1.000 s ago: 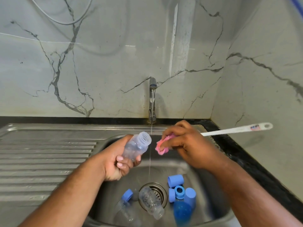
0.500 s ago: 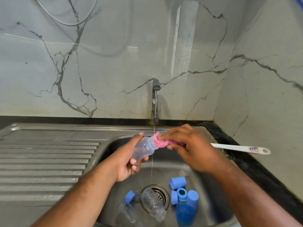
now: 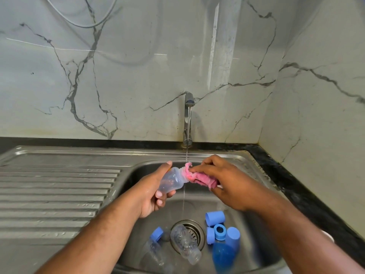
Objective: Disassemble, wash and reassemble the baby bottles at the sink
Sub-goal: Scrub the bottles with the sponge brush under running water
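Observation:
My left hand (image 3: 152,191) grips a clear baby bottle (image 3: 171,180) lying sideways over the sink basin (image 3: 142,171), its mouth pointing right. My right hand (image 3: 227,182) holds the pink sponge head of the bottle brush (image 3: 197,176) and presses it into the bottle's mouth. The brush's white handle is hidden behind my right hand. A thin stream of water falls from the tap (image 3: 188,119) just past the bottle's mouth. Two more clear bottles (image 3: 185,246) (image 3: 156,256) lie on the basin floor, one over the drain.
Several blue caps and rings (image 3: 217,226) and a blue bottle (image 3: 224,256) lie right of the drain; another blue ring (image 3: 157,233) lies to its left. A ribbed steel drainboard (image 3: 55,192) spreads to the left. Marble walls close the back and right.
The bottle's mouth and the pink brush head came together, and the head now sits in the mouth. The white handle swung down and out of sight behind my right hand.

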Available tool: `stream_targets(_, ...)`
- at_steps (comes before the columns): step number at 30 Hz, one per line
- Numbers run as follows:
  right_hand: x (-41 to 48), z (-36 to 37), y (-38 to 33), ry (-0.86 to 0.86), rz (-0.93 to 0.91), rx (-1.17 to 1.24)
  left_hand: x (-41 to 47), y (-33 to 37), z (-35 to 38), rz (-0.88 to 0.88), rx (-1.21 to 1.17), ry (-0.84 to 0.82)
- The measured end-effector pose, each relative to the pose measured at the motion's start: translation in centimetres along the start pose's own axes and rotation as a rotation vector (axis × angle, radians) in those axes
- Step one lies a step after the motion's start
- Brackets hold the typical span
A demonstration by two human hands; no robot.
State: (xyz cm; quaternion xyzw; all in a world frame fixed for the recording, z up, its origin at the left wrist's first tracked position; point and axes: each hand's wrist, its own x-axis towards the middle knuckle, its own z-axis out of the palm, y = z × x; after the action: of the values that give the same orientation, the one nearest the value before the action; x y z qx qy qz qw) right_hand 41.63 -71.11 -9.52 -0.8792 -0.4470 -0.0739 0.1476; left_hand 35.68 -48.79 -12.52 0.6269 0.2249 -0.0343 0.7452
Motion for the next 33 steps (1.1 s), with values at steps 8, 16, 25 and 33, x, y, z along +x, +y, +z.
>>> stream_targets(8,0.1,0.1,0.2,0.038,0.065,0.110,0.0,0.0,-0.3,-0.073,0.132,0.003)
stream_targets(16,0.4,0.1,0.3,-0.007,0.101,0.041,-0.3,-0.7,1.0,0.015,0.101,-0.005)
stream_targets(25,0.0,-0.4,-0.8,-0.126,0.146,0.164,-0.5,-0.8,1.7,0.246,0.239,0.011)
stream_targets(33,0.1,0.3,-2.0,-0.049,0.161,0.213,-0.1,0.2,0.1,0.303,0.207,-0.037)
